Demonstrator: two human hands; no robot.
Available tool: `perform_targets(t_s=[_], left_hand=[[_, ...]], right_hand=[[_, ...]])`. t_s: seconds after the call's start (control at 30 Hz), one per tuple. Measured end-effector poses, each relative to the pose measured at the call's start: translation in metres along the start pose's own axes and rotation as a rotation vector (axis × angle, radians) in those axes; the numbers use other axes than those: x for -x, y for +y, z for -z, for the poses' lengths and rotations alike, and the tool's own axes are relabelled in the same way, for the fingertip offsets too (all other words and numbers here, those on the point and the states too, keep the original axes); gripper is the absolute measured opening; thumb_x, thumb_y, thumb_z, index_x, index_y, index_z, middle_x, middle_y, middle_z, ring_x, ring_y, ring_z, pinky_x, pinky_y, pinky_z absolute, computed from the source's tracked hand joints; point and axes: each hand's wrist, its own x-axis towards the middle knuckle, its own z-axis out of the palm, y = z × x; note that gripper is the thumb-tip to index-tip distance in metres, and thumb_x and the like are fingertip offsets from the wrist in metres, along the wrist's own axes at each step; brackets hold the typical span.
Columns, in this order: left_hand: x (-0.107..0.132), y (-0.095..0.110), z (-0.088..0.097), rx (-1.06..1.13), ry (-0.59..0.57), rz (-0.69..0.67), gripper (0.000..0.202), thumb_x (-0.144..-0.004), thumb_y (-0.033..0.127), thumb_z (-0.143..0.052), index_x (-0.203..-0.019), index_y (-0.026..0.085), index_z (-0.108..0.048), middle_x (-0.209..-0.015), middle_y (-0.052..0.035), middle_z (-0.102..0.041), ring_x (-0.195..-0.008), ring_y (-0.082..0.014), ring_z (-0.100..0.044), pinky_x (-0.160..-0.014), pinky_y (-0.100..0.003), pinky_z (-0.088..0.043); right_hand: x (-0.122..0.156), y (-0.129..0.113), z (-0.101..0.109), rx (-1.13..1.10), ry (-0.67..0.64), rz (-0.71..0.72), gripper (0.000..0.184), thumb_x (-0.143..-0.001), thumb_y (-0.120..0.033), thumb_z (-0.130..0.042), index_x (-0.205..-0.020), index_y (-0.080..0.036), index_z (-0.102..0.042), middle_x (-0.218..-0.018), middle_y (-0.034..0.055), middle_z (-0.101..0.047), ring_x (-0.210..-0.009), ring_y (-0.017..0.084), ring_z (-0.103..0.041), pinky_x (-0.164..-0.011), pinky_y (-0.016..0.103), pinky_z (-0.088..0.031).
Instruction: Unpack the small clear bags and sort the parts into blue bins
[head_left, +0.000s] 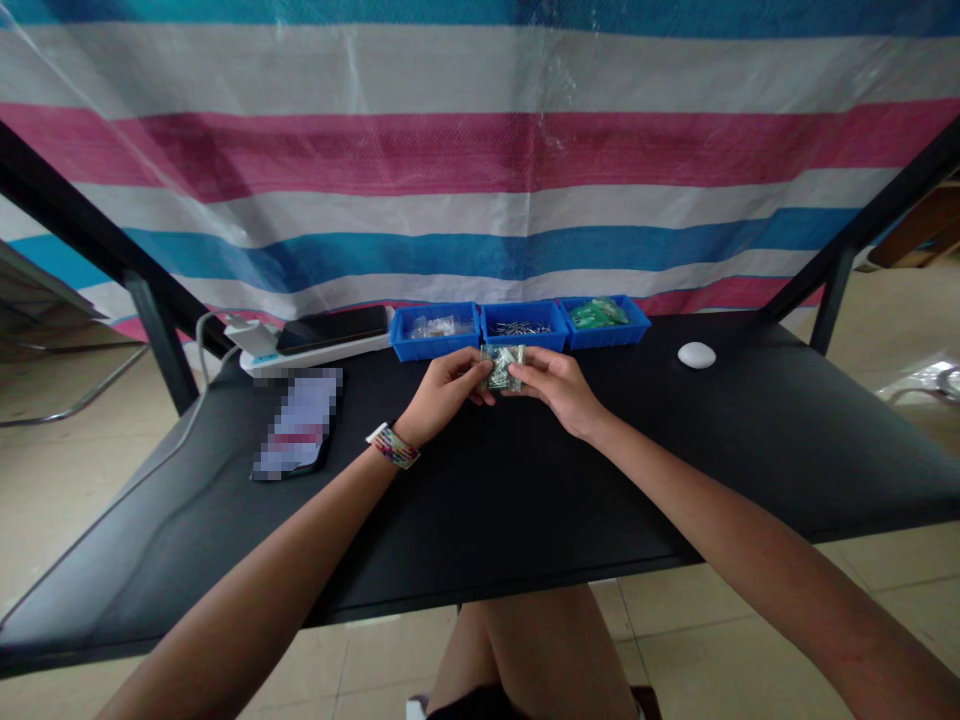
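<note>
Both my hands meet over the far middle of a black table. My left hand, with a colourful band on its wrist, and my right hand pinch the two sides of a small clear plastic bag that holds small metal and green parts. The bag is held just above the table, right in front of three blue bins. The left bin holds clear bags, the middle bin holds small metal pieces, and the right bin holds green parts.
A white power strip with a dark phone on it lies at the back left. A blurred-out device lies on the table's left. A white round object sits at the right. A striped tarp hangs behind.
</note>
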Motion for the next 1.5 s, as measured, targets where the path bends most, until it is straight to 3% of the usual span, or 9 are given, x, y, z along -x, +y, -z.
perform_targets(t_s=[0.1,0.27,0.43,0.6,0.83,1.03,1.17,1.37,1.5], left_hand=[[0.001,0.002,-0.003,-0.031,0.027,-0.027,0.032,-0.095,0.048,-0.071,-0.098,0.017,-0.067,-0.084,-0.0036,-0.070,-0.071,-0.0159,-0.073,-0.061,-0.024,-0.057],[0.001,-0.001,-0.002,-0.050,0.125,-0.020,0.031,-0.088,0.040,-0.077,-0.106,0.017,-0.066,-0.100,-0.0046,-0.068,-0.077,-0.0149,-0.072,-0.059,-0.022,-0.056],[0.000,-0.007,0.001,-0.108,0.128,0.000,0.020,-0.089,0.034,-0.069,-0.100,0.017,-0.066,-0.098,-0.0050,-0.068,-0.078,-0.0154,-0.072,-0.060,-0.023,-0.056],[0.001,-0.009,0.002,-0.171,0.119,-0.006,0.019,-0.090,0.031,-0.065,-0.103,0.017,-0.066,-0.096,-0.0050,-0.068,-0.080,-0.0174,-0.072,-0.062,-0.026,-0.057],[-0.001,-0.010,0.013,-0.532,0.303,-0.149,0.016,-0.088,0.019,-0.058,-0.099,0.018,-0.069,-0.100,-0.0062,-0.067,-0.082,-0.0180,-0.067,-0.073,-0.030,-0.054],[0.001,-0.001,0.027,-0.908,0.470,-0.142,0.033,-0.094,0.022,-0.056,-0.123,0.021,-0.071,-0.125,-0.0129,-0.065,-0.104,-0.0271,-0.069,-0.083,-0.037,-0.056],[0.004,0.002,0.034,-1.264,0.381,-0.001,0.042,-0.102,0.031,-0.050,-0.141,0.022,-0.063,-0.139,-0.0182,-0.061,-0.111,-0.0356,-0.069,-0.075,-0.039,-0.053],[0.006,0.016,0.035,-1.432,0.280,0.019,0.033,-0.105,0.033,-0.046,-0.123,0.019,-0.071,-0.122,-0.0182,-0.068,-0.093,-0.0342,-0.072,-0.067,-0.038,-0.048],[0.008,0.030,0.028,-1.474,0.190,-0.038,0.028,-0.101,0.028,-0.051,-0.114,0.019,-0.075,-0.111,-0.0181,-0.072,-0.099,-0.0374,-0.071,-0.069,-0.040,-0.048]], right_hand=[[-0.001,0.002,-0.003,0.031,0.020,0.023,0.038,-0.074,-0.048,-0.092,-0.100,-0.023,-0.082,-0.100,0.0037,-0.080,-0.093,0.023,-0.077,-0.083,0.043,-0.071],[-0.018,-0.007,0.032,0.169,0.339,0.256,0.036,-0.079,-0.050,-0.087,-0.103,-0.024,-0.083,-0.099,0.0024,-0.081,-0.094,0.025,-0.077,-0.084,0.047,-0.072],[-0.029,-0.030,0.110,0.840,0.661,0.592,0.041,-0.104,-0.040,-0.054,-0.134,-0.022,-0.076,-0.136,0.0108,-0.076,-0.125,0.032,-0.073,-0.109,0.052,-0.060],[-0.029,-0.025,0.154,1.357,0.599,0.448,0.050,-0.098,-0.018,-0.043,-0.137,-0.010,-0.074,-0.141,0.0192,-0.072,-0.138,0.034,-0.065,-0.122,0.054,-0.046],[-0.033,-0.011,0.149,1.504,0.636,0.386,0.045,-0.101,-0.034,-0.048,-0.127,-0.012,-0.078,-0.123,0.0207,-0.079,-0.114,0.037,-0.072,-0.106,0.053,-0.053],[-0.033,-0.010,0.150,1.474,0.622,0.445,0.050,-0.101,-0.031,-0.048,-0.143,-0.010,-0.066,-0.139,0.0227,-0.071,-0.129,0.038,-0.065,-0.113,0.056,-0.048],[-0.034,-0.010,0.147,1.452,0.617,0.483,0.059,-0.101,-0.027,-0.046,-0.159,-0.013,-0.049,-0.163,0.0221,-0.052,-0.150,0.037,-0.049,-0.123,0.060,-0.039],[-0.031,-0.013,0.128,1.477,0.628,0.506,0.062,-0.099,-0.029,-0.049,-0.160,-0.017,-0.045,-0.174,0.0202,-0.035,-0.161,0.041,-0.031,-0.126,0.069,-0.027],[-0.025,-0.011,0.100,1.409,0.575,0.533,0.063,-0.098,-0.027,-0.051,-0.160,-0.020,-0.043,-0.174,0.0185,-0.033,-0.162,0.041,-0.028,-0.126,0.072,-0.025]])
